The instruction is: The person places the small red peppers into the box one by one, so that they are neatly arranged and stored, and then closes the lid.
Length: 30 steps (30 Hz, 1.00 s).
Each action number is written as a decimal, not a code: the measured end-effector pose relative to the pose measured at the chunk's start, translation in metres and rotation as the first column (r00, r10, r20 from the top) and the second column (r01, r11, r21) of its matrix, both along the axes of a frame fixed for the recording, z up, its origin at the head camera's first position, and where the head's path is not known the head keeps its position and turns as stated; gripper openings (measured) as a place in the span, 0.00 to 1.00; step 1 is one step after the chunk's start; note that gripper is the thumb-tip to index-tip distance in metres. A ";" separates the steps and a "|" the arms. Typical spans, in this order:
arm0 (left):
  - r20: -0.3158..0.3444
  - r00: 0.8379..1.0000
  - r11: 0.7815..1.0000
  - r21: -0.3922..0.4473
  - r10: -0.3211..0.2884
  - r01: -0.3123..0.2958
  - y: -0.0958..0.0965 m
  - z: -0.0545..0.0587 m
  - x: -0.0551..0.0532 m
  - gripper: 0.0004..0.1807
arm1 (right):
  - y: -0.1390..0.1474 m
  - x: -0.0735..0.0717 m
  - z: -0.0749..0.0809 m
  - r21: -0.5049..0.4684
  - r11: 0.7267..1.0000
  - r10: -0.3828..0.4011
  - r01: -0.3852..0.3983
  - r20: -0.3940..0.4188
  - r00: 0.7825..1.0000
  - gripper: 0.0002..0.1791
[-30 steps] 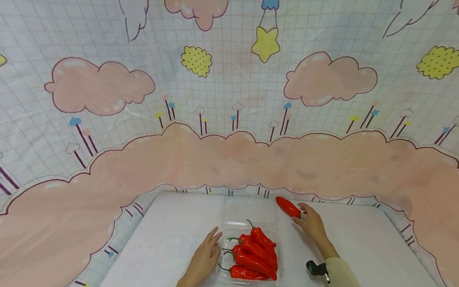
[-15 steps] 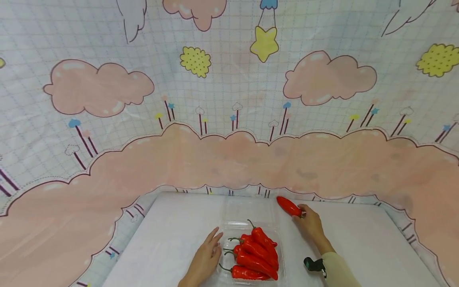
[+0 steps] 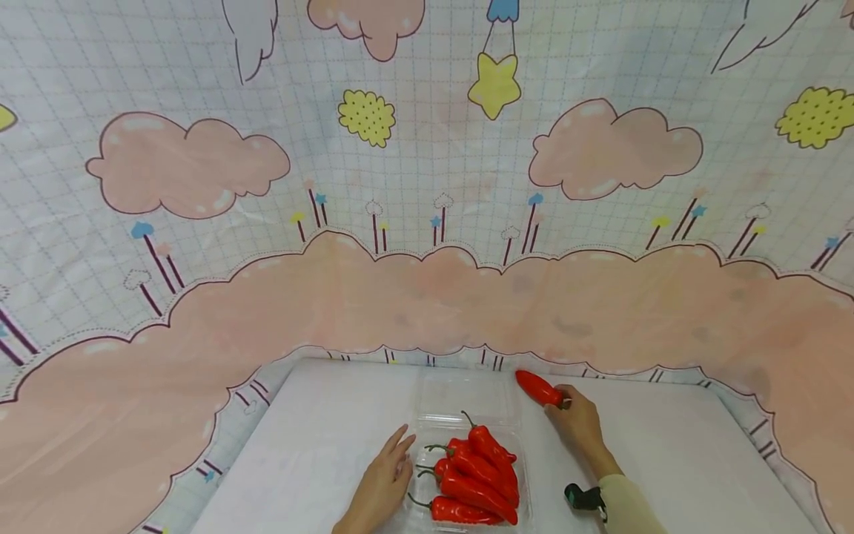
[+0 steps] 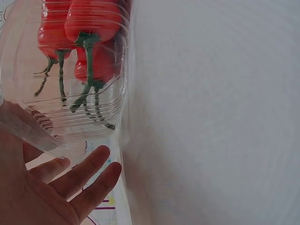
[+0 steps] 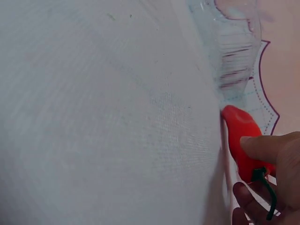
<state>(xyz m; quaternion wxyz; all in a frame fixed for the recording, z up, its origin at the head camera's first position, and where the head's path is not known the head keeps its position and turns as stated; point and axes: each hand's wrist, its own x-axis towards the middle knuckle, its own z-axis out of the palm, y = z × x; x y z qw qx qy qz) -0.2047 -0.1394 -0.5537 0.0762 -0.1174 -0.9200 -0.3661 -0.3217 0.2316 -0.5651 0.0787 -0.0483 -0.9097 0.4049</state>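
Observation:
At the back right of the table, my right hand [image 3: 579, 421] pinches a red chili pepper [image 3: 536, 387] near its stem end. The right wrist view shows the thumb on the pepper's side [image 5: 241, 126], its green stem [image 5: 268, 192] hanging by the fingers. My left hand [image 3: 382, 480] lies with fingers extended beside the left wall of a clear plastic clamshell box [image 3: 523, 475]. Several red peppers [image 3: 477, 486] lie in that box, their stems pointing mostly left. In the left wrist view, the left fingers [image 4: 84, 173] spread close to the box's ribbed wall [image 4: 89, 115].
The box's clear lid [image 3: 465, 394] lies folded back flat behind it. A white table [image 3: 320, 423] carries everything, with a cartoon-patterned cloth [image 3: 427, 297] hanging behind and around it. A black device [image 3: 583, 498] is strapped at the right wrist.
My right hand's fingers have closed on the lone pepper's stem end, after standing just beside it a second ago. The left hand and the box of peppers have stayed in place.

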 end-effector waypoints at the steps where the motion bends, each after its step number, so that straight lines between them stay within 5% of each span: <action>1: -0.003 1.000 1.000 -0.001 0.001 -0.001 0.000 0.000 0.000 0.23 | 0.001 0.001 0.000 -0.014 1.000 -0.005 0.005 0.000 1.000 0.26; 14: -0.036 0.999 1.000 -0.028 -0.002 0.001 0.000 0.003 0.003 0.23 | 0.007 0.007 0.016 -0.062 0.998 -0.016 0.005 -0.183 0.983 0.22; 30: -0.036 0.999 0.999 -0.036 0.017 -0.019 0.001 0.001 0.003 0.23 | 0.004 0.018 0.030 -0.138 0.988 -0.103 0.076 -0.203 0.974 0.24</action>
